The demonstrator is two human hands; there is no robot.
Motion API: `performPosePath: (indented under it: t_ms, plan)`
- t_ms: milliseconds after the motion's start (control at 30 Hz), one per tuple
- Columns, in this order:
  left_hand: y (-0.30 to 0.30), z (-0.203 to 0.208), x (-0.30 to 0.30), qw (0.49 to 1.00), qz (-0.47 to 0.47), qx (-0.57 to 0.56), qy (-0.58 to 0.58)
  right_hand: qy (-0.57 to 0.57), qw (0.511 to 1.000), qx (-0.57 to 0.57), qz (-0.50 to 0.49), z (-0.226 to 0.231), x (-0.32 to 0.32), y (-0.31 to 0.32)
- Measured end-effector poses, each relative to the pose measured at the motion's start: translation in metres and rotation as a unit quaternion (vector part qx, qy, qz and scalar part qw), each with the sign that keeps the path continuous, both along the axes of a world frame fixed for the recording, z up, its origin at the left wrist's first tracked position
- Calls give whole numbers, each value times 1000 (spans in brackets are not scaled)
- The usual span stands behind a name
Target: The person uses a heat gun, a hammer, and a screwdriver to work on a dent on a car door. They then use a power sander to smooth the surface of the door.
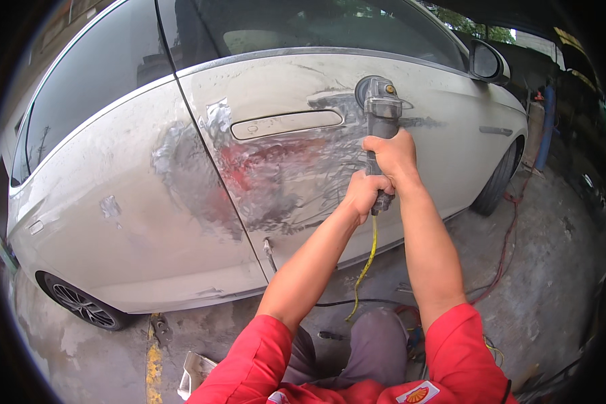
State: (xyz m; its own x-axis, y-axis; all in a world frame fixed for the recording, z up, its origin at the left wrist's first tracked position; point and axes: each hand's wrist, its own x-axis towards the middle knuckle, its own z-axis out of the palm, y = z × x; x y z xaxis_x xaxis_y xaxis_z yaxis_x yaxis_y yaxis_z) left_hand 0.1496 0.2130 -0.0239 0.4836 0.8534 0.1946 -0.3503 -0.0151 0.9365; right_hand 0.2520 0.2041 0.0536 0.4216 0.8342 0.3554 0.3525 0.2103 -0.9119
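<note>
Both my hands are closed round a dark angle grinder (384, 111), held out at the side of a white car (451, 148). My right hand (394, 156) grips its body just behind the head; my left hand (367, 192) wraps the rear end, by the cord. The round disc (362, 91) meets the front door panel, right of the door handle (286, 126); whether it spins I cannot tell. Around the handle the paint is ground to grey metal, with a red patch (239, 168) beneath it. Another scuffed grey area (182, 165) lies on the rear door.
A yellow cord (367, 269) hangs from the grinder. Red hoses (508, 249) and a black cable (347, 303) run over the concrete floor. A white container (195, 370) stands lower left. Gas cylinders (535, 131) stand beyond the front wheel (497, 178). The side mirror (488, 62) juts out.
</note>
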Motion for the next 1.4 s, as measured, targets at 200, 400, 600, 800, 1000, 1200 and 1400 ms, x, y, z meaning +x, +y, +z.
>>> performPosePath:
  t_ms: [200,400,600,800,1000,1200,1400]
  plan:
    - [-25,2,-6,990,114,-11,-78,-123,987,10,107,21,-27,-12]
    - [-15,-1,-13,985,122,-12,-119,-161,978,-33,131,41,-43,-18]
    - [5,24,40,990,27,12,135,190,981,19,34,2,48,1]
    - [-10,-18,56,994,108,-9,32,-24,995,-33,92,-16,53,-2]
    - [5,3,68,983,44,44,171,156,987,18,37,-34,85,14]
    - [-3,-22,94,989,64,27,132,98,994,5,49,-49,105,15]
    - [2,-52,93,992,117,38,31,12,997,23,67,-48,87,8]
